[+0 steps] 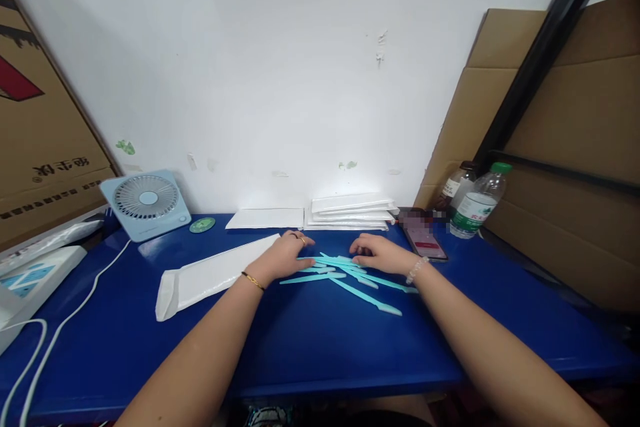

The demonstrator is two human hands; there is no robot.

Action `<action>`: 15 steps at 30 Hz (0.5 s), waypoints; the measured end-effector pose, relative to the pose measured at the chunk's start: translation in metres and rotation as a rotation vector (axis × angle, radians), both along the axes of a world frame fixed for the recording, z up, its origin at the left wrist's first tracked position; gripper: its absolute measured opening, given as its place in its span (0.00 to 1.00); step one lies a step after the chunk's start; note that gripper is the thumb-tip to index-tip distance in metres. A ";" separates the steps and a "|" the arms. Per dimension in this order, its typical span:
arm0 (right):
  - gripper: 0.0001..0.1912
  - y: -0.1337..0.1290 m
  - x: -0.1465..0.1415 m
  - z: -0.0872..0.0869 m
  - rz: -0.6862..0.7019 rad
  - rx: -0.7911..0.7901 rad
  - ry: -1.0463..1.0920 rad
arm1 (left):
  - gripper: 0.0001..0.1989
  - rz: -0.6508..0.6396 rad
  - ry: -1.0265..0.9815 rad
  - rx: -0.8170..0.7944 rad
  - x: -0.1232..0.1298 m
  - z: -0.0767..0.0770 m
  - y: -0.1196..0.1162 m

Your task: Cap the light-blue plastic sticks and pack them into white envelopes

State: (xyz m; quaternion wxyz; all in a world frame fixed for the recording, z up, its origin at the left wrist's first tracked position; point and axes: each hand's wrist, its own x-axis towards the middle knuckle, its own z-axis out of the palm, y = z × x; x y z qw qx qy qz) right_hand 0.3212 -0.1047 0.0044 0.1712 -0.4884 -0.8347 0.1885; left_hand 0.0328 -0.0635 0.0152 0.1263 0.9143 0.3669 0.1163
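Holds the left hand [283, 259] at the left end of a loose heap of turquoise sticks [357, 290], in the middle of the frame, with thumb and forefinger clearly apart and the thumb against the nearest sticks. Rests the right hand [383, 255] at the heap's upper right, with fingers curled down onto the sticks; cannot tell of any grip there. Has a white envelope [215, 277] at centre left, just beside the left hand.
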 end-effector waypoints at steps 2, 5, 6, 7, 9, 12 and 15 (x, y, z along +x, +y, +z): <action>0.09 0.003 -0.011 -0.006 0.009 0.001 0.025 | 0.18 -0.050 0.001 -0.011 0.016 -0.004 -0.007; 0.06 0.004 -0.020 -0.010 0.018 -0.046 0.042 | 0.14 -0.094 0.000 -0.114 0.026 -0.004 -0.015; 0.06 0.004 -0.020 -0.010 0.024 -0.061 0.047 | 0.14 -0.103 -0.009 -0.149 0.027 -0.004 -0.017; 0.06 0.003 -0.020 -0.010 0.028 -0.071 0.055 | 0.15 -0.106 -0.023 -0.175 0.027 -0.003 -0.019; 0.06 0.002 -0.018 -0.009 0.029 -0.089 0.088 | 0.15 -0.090 -0.058 -0.192 0.028 -0.002 -0.021; 0.07 0.000 -0.018 -0.009 0.017 -0.114 0.161 | 0.15 -0.051 -0.089 -0.178 0.029 -0.002 -0.021; 0.07 0.001 -0.020 -0.010 -0.002 -0.089 0.202 | 0.14 -0.025 -0.084 -0.152 0.031 -0.004 -0.018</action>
